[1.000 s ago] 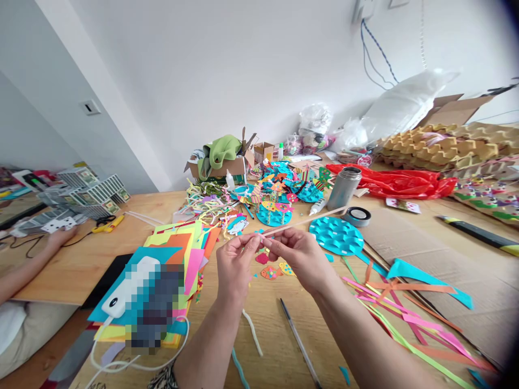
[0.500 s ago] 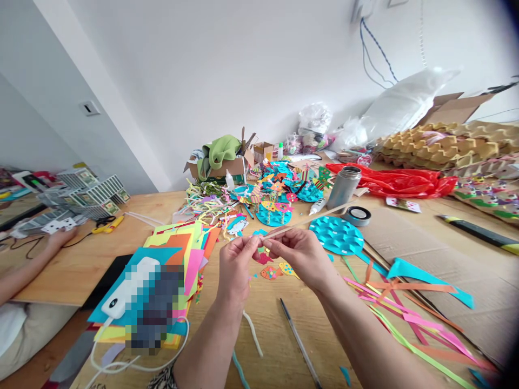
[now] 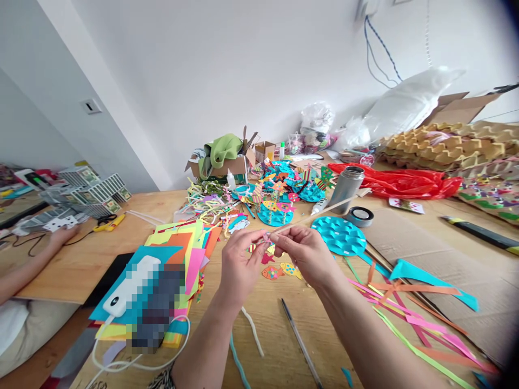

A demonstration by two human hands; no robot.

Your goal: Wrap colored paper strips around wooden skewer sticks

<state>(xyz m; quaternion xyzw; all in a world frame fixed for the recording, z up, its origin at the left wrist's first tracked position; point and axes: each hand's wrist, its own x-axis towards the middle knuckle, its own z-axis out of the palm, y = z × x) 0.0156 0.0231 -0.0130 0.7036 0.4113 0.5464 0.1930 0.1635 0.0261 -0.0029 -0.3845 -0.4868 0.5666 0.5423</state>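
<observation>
A thin beige stick (image 3: 314, 215) slants up to the right from between my two hands, above the middle of the table. My right hand (image 3: 308, 258) is closed around its lower part, thumb and fingers pinched. At the stick's lower end, my left hand (image 3: 240, 265) pinches something small and pale that I cannot make out. Just beyond and below the fingers lie paper fish, an orange one (image 3: 272, 272) and a yellow one (image 3: 290, 270). A round blue bumpy disc (image 3: 339, 236) lies right of my right hand. Nearer me rests a pen (image 3: 300, 341).
Coloured paper sheets (image 3: 194, 237) carry a white power bank (image 3: 132, 286) at left. A metal flask (image 3: 346, 189) stands behind the disc. Paper strips (image 3: 421, 319) and cardboard (image 3: 430, 254) lie right. At far left, another person's hand (image 3: 67, 235) touches playing cards (image 3: 60, 222).
My left hand's fingers have shifted at the stick's lower end, with the thumb lower and more bent. My right hand still holds the stick. The whole view has shifted slightly.
</observation>
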